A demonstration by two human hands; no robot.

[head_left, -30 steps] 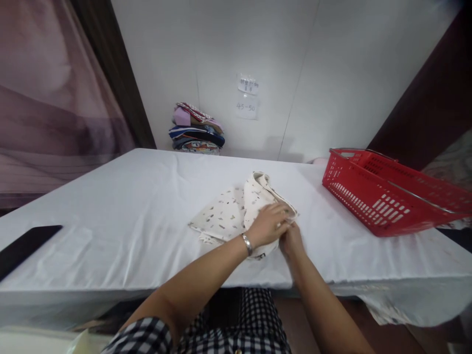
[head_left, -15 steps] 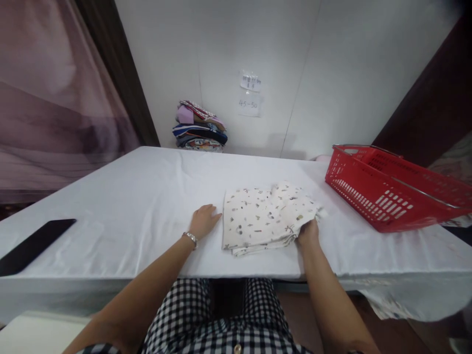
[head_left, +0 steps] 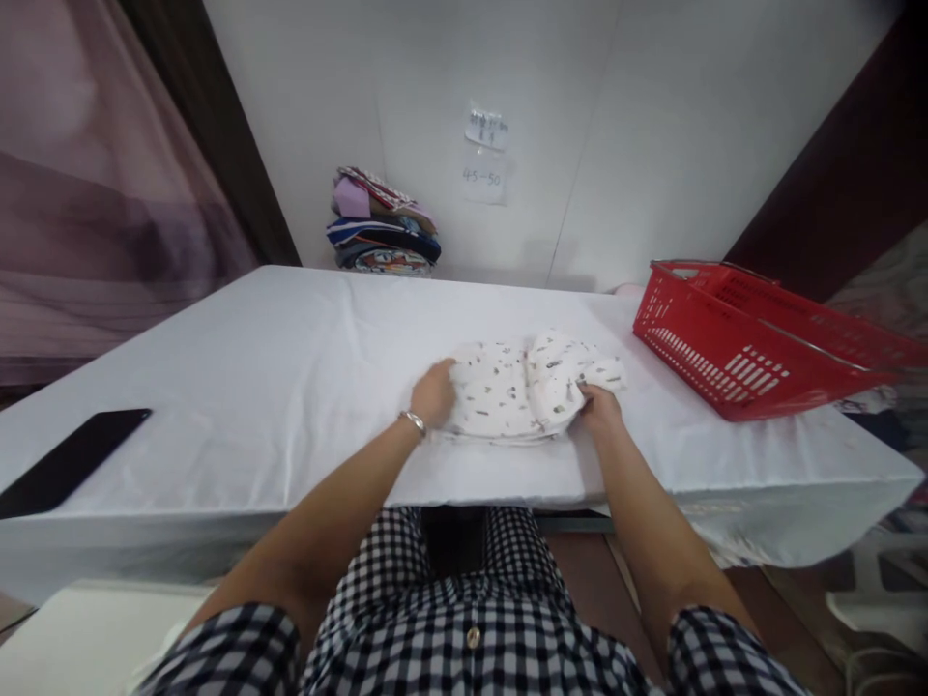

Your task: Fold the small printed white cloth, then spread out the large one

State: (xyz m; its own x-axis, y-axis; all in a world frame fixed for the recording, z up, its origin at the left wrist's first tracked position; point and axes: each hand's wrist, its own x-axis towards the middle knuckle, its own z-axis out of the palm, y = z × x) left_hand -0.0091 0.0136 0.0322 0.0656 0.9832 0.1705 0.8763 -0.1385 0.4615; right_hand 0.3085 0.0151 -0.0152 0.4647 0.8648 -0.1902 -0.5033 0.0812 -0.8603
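Observation:
A folded white cloth (head_left: 500, 391) with a small scattered print lies in front of me, bunched and creased toward its right end. My left hand (head_left: 435, 394), with a bracelet at the wrist, is closed at the left edge of the cloth; its fingertips are partly hidden. At the lower right corner, my right hand (head_left: 600, 408) pinches the cloth between thumb and fingers. Whether the cloth is a garment I cannot tell.
A red plastic basket (head_left: 696, 362) stands on the right of the white-covered table (head_left: 253, 387). A dark flat phone-like slab (head_left: 72, 459) lies at the left. Folded fabrics (head_left: 384, 227) are stacked against the back wall, near paper labels (head_left: 484, 176).
My left hand has moved right and closed on the cloth's left edge. The cloth's right part is folded inward, with a new crease down its middle. The camera view has shifted slightly.

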